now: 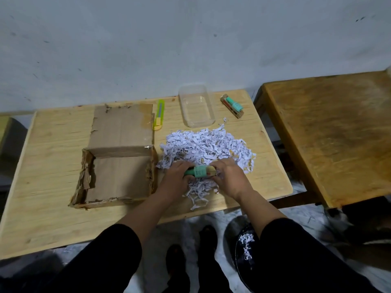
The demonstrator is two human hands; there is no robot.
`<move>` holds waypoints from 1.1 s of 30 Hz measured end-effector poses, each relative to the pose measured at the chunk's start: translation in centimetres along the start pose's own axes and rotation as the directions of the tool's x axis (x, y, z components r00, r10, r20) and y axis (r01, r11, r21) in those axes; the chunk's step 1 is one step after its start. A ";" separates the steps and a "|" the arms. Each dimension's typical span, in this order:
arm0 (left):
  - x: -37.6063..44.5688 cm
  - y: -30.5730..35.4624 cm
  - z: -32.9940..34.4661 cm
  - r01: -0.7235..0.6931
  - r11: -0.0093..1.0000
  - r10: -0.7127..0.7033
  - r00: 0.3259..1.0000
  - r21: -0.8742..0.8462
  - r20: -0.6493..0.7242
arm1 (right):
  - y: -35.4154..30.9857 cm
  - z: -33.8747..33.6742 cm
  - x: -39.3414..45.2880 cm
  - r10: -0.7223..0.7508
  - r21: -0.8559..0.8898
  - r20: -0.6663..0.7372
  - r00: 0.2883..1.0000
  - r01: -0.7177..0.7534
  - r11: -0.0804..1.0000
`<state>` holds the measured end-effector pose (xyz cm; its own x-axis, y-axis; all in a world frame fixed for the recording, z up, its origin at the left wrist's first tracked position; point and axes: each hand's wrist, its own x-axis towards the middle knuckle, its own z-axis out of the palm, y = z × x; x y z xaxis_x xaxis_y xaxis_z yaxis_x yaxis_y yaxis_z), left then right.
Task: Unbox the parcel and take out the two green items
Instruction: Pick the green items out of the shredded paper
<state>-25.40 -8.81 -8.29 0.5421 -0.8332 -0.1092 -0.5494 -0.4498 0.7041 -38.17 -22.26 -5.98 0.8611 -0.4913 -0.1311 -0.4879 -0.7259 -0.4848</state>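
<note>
Both hands are on the second green item (197, 171) now, down in the near edge of the shred pile (206, 148). The left hand (176, 176) grips its slim green end, the right hand (227, 175) pinches the tan card end, fingers curled tight round it. The first green item (232, 105) lies at the table's far right, well clear, beside the clear tub (196, 108).

The risk here is in the lift. Loose paper strips cling to the piece and to the fingers, so a quick pull could drag a trail of shreds over the near table edge; some already sit on the dark lap below. The item looks like smooth plastic on a thin card backing, and a two-handed tug could bend or tear that card, or slide the plastic off it.

The box (118, 166) stands open and empty, soft brown cardboard with ragged, torn rims and a flap lying back. The knife (158, 115), yellow-green plastic, lies just beside that flap. The table (46, 166) is pale, grainy wood.
</note>
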 end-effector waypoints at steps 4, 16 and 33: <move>0.1 -0.2 0.3 0.110 0.993 -0.109 0.993 -0.031 0.034 | 0.6 -0.7 -0.5 -0.021 0.024 -0.087 0.996 0.024 0.999; 1.5 -0.2 1.0 0.180 0.967 -0.209 0.965 0.181 0.156 | 2.5 -7.2 1.1 0.363 0.316 -0.453 0.814 -0.234 0.920; 1.8 -1.2 1.6 0.095 0.989 -0.096 0.995 0.111 0.004 | 9.0 -5.2 10.7 0.707 0.469 -0.280 0.650 -0.549 0.691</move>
<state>-24.84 -10.28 -10.46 0.5898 -0.7874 -0.1792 -0.5626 -0.5598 0.6083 -34.05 -36.55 -7.20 0.1748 -0.9670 -0.1854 -0.7431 -0.0060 -0.6691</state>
